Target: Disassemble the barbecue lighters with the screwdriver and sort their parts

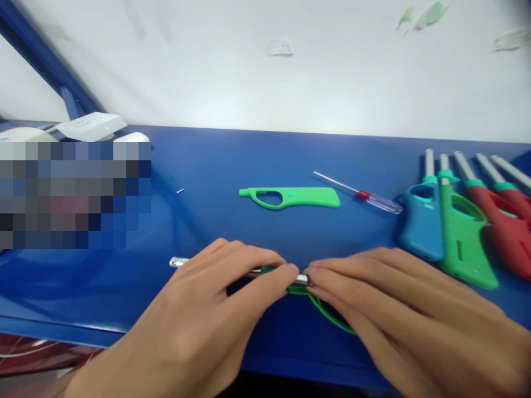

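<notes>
Left hand: the metal lighter tube is being pinched between thumb and fingers, apparently so that its inner end is being lined up.
Right hand: fingers are being curled together over the green handle piece, fingertips meeting the tube's end; the firmness of the grip cannot be told, the palm side being hidden.
Metal lighter tube: is being held crosswise near the front edge, its free tip projecting past the left hand, probably to leave the inner end reachable.
Green handle piece: is being partly covered below both hands, its guard loop showing beside the right fingers.
Loose green handle shell: is lying flat beyond the hands, seemingly set within easy reach.
Screwdriver: is resting slantwise right of the shell, grip towards the right hand, presumably for quick pickup.
Small metal pin or screw: is lying apart at left, perhaps to avoid being swept away.
Blue lighter, green lighter, red lighters: are being grouped at right, tubes pointing away, likely to save tabletop space.
</notes>
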A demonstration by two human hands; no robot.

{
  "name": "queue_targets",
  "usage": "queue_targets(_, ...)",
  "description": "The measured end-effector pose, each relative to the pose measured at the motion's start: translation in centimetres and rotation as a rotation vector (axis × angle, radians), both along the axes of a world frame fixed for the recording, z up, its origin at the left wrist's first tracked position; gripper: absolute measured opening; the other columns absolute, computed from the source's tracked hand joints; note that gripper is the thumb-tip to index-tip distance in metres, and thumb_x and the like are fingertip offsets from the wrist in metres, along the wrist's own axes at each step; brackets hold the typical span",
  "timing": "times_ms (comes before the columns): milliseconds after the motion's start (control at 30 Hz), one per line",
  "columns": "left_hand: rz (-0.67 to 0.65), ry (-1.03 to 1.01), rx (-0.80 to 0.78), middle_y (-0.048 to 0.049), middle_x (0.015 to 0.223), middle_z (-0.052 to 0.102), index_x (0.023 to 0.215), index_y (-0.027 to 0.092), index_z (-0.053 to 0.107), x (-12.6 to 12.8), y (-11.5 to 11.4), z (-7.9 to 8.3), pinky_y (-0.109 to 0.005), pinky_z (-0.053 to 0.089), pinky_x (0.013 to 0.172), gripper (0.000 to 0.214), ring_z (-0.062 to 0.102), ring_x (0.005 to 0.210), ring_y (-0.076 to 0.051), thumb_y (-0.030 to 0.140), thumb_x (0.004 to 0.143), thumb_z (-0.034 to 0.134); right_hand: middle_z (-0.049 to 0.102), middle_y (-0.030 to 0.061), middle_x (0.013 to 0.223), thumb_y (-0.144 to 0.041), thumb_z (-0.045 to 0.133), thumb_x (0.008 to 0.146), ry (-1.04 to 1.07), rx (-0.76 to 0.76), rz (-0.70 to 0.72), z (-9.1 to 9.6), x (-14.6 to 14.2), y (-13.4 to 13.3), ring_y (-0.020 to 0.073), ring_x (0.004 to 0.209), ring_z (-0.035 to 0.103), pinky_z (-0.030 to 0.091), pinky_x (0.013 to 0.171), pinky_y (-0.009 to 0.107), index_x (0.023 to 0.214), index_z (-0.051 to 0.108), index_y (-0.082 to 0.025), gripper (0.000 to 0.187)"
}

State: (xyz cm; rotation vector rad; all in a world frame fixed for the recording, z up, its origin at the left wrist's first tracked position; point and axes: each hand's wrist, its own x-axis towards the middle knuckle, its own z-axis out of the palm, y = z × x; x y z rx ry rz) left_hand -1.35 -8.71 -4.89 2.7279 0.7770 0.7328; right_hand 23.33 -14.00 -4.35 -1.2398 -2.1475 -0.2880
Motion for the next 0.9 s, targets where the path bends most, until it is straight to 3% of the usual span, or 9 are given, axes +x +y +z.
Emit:
queue_targets(100, -0.014, 0.033, 0.049, 0.0040, 0.135, 0.063, 0.144, 0.025, 0.059, 0.1, 0.1, 0.2, -0.022, 0.031, 0.122, 0.053, 0.055, 0.119, -0.010, -0.006, 0.103, 0.044, 0.080, 0.0031, 0.088, -0.046, 0.060, 0.104, 0.010, -0.010, 0.010, -0.2, 0.3, -0.3, 0.0231, 0.082, 0.074, 0.057, 0.068, 0.035, 0.108, 0.079, -0.031, 0.025)
queue_targets(233, -0.023, 0.041, 0.088, 0.0034, 0.135, 0.062, 0.144, 0.025, 0.059, 0.2, -0.1, 0.3, -0.024, 0.029, 0.125, 0.058, 0.055, 0.118, -0.011, -0.009, 0.101, 0.040, 0.082, 0.0004, 0.091, -0.048, 0.030, 0.114, 0.071, -0.096, 0.029, 0.1, 0.4, -0.5, 0.0163, 0.067, 0.068, 0.054, 0.071, 0.036, 0.102, 0.072, -0.025, 0.050)
queue_targets(467, -0.015, 0.021, 0.085, 0.0025, 0.133, 0.064, 0.146, 0.025, 0.058, 0.3, -0.2, 0.0, -0.027, 0.034, 0.123, 0.062, 0.059, 0.114, -0.012, -0.010, 0.099, 0.037, 0.082, -0.0011, 0.092, -0.044, 0.026, 0.116, 0.039, -0.101, 0.014, 0.6, 0.0, -0.5, 0.0160, 0.071, 0.069, 0.052, 0.085, 0.036, 0.101, 0.069, -0.023, 0.050)
queue_targets(567, -0.008, 0.041, 0.095, 0.0004, 0.131, 0.066, 0.146, 0.025, 0.058, 0.3, -0.1, -0.1, -0.030, 0.043, 0.119, 0.063, 0.061, 0.110, -0.013, -0.010, 0.098, 0.037, 0.082, -0.0020, 0.092, -0.034, 0.032, 0.115, 0.026, -0.085, 0.010, 0.3, -0.1, -0.5, 0.0159, 0.070, 0.070, 0.052, 0.080, 0.036, 0.100, 0.069, -0.023, 0.041)
queue_targets(700, -0.038, 0.074, 0.068, -0.0035, 0.128, 0.066, 0.147, 0.022, 0.056, 0.4, -0.1, 0.2, -0.033, 0.051, 0.112, 0.065, 0.063, 0.107, -0.016, -0.010, 0.093, 0.038, 0.083, -0.0051, 0.101, -0.025, 0.062, 0.104, 0.051, -0.044, -0.043, -0.5, -0.1, -0.7, 0.0174, 0.082, 0.076, 0.053, 0.076, 0.035, 0.111, 0.069, -0.028, 0.010)
queue_targets(900, -0.036, 0.000, 0.034, -0.0081, 0.134, 0.062, 0.137, 0.015, 0.061, 1.0, -0.4, 0.9, -0.028, 0.056, 0.105, 0.049, 0.062, 0.111, -0.016, -0.005, 0.095, 0.047, 0.083, -0.0049, 0.102, -0.015, 0.070, 0.094, 0.089, -0.073, -0.032, -0.8, -0.3, -1.1, 0.0188, 0.085, 0.078, 0.057, 0.075, 0.036, 0.113, 0.068, -0.028, 0.023)
